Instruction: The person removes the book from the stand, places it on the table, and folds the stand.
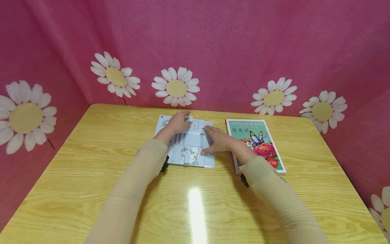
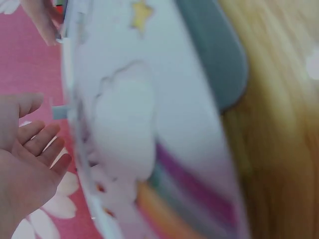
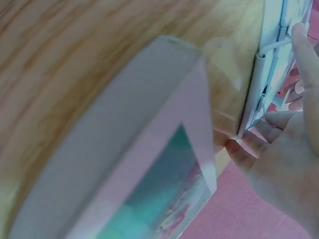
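Observation:
A white folding book stand (image 1: 192, 139) with unicorn, cloud and rainbow prints lies on the wooden table. Over its upper middle is my left hand (image 1: 178, 124), thumb and fingers apart, close to a small upright tab (image 2: 60, 112). In the left wrist view that palm shows with loosely bent fingers and nothing between them. My right hand (image 1: 220, 139) spans the stand's right side with thumb and fingers spread. Its thumb touches the stand near a white wire piece (image 3: 275, 46), and its fingertips meet the edge, as the right wrist view shows.
To the right of the stand lies a thick book (image 1: 259, 145) with a green cover, a butterfly and a red flower, under my right forearm. Behind the table (image 1: 100, 135) hangs a pink cloth (image 1: 219, 57) printed with white daisies.

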The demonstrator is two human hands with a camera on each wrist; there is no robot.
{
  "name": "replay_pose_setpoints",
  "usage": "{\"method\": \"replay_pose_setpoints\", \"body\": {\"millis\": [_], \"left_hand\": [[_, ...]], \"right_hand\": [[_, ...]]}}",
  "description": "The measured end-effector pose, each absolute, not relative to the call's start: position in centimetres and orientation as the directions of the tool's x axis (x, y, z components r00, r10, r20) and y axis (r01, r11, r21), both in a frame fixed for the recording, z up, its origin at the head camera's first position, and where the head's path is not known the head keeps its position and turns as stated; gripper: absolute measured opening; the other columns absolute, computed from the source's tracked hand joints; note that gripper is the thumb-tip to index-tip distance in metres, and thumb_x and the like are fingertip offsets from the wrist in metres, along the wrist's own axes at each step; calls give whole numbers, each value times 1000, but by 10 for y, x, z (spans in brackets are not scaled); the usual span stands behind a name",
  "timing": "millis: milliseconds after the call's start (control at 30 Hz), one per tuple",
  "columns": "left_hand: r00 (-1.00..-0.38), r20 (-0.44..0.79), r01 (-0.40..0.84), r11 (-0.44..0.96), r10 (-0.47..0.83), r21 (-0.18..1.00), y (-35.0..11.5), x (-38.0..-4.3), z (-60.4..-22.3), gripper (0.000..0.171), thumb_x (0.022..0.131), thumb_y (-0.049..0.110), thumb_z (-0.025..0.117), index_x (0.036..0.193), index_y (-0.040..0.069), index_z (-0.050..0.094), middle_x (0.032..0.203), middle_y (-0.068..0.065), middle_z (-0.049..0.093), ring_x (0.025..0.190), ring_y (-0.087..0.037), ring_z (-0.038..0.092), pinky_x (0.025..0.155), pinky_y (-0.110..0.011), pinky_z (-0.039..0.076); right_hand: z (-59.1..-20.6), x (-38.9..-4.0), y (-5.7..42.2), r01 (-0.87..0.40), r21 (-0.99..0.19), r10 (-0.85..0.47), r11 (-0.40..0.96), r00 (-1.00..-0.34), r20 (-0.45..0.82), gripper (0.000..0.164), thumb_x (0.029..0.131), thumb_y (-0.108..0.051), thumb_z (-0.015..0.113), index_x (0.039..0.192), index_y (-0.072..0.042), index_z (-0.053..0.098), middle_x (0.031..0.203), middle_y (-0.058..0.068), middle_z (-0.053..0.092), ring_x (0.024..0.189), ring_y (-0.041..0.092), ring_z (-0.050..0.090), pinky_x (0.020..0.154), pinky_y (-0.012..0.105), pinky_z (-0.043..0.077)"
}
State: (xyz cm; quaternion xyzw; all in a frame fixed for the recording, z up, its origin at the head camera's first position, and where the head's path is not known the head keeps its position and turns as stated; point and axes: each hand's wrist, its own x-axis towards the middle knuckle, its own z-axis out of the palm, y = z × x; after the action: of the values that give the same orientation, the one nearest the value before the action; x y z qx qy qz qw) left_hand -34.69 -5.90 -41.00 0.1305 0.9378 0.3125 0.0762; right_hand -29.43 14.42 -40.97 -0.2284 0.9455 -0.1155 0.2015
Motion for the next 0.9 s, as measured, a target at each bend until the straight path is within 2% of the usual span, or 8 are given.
{"method": "replay_pose_setpoints", "body": {"millis": [233,433,700,900], "left_hand": [[-922,-15,307,753,387,582,-67,-338,-387,59,93,21,58,145,5,35,147,-11,40,134,-27,38,110,-41,33],[-902,50,385,745,429,545,-74,-321,-359,60,94,28,57,144,4,36,148,-10,39,135,-26,36,112,-40,30],[-893,120,430,739,435,519,-91,-287,-327,65,92,35,59,146,8,34,150,-7,36,139,-24,31,113,-41,27],[-887,162,448,725,432,523,-107,-260,-319,70,90,41,60,148,14,31,152,-3,31,142,-23,22,115,-45,22]], "right_hand": [[-389,-293,153,-435,-384,-544,815,-804,-243,109,76,-47,75,150,2,10,156,20,14,143,35,15,115,47,17],[-355,-279,167,-399,-455,-536,796,-814,-224,102,78,-44,74,151,-6,14,156,16,17,142,34,16,114,52,20],[-319,-252,193,-423,-417,-514,804,-848,-132,103,77,-54,70,152,-11,15,157,13,17,143,34,15,113,54,21],[-302,-226,217,-416,-427,-469,803,-883,-23,98,79,-52,70,152,-19,15,157,9,17,143,33,15,110,59,23]]}}
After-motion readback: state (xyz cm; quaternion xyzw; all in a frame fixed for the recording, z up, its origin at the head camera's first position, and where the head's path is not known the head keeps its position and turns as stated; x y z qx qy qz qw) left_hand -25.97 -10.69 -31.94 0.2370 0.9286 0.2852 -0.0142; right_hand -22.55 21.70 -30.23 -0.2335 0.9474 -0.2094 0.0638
